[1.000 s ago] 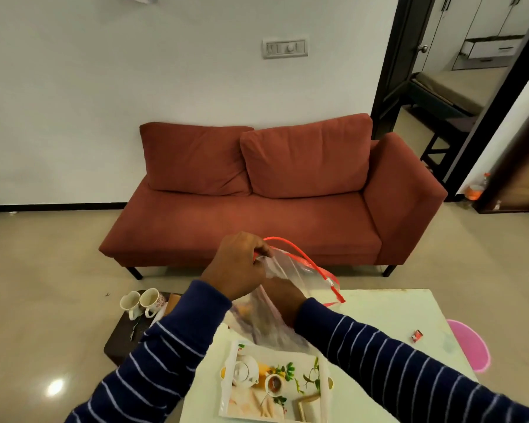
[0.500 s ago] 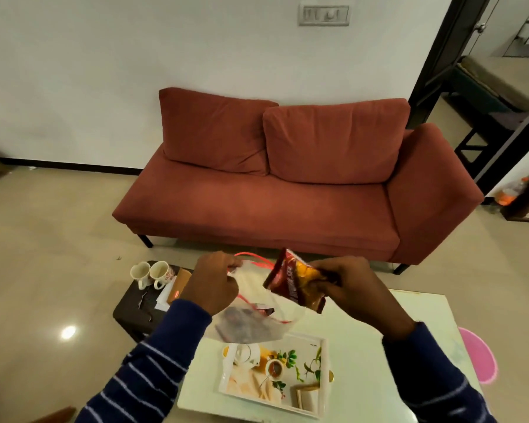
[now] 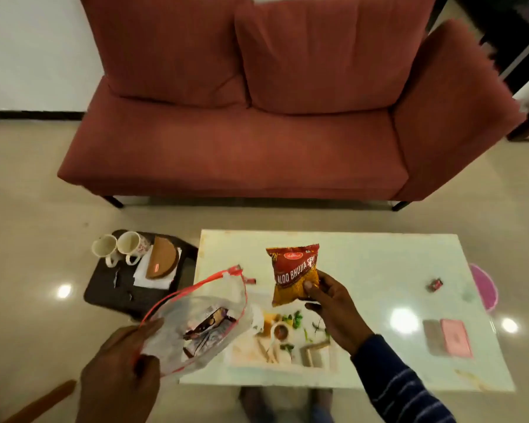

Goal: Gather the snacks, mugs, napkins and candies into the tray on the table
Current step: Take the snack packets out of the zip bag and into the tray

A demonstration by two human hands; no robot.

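Note:
My right hand (image 3: 330,303) holds a red and orange snack packet (image 3: 293,273) upright above the far edge of the printed tray (image 3: 287,352) on the white table (image 3: 379,270). My left hand (image 3: 119,370) grips the red-rimmed clear zip bag (image 3: 196,328), which hangs open at the table's left corner with dark wrapped snacks inside. Two white mugs (image 3: 119,248) stand on a dark low stool (image 3: 116,288) to the left, beside white napkins (image 3: 148,274) under a brown half-round holder. A small red candy (image 3: 435,284) lies on the table's right side.
A red sofa (image 3: 242,132) stands behind the table. A pink and grey flat packet (image 3: 448,337) lies at the table's right front. A pink round object (image 3: 484,285) sits on the floor past the right edge. Another small red candy (image 3: 250,281) lies near the bag's mouth.
My right hand came out of the bag with the snack packet and carried it right, over the tray. My view tilted down and the left hand lowered the bag.

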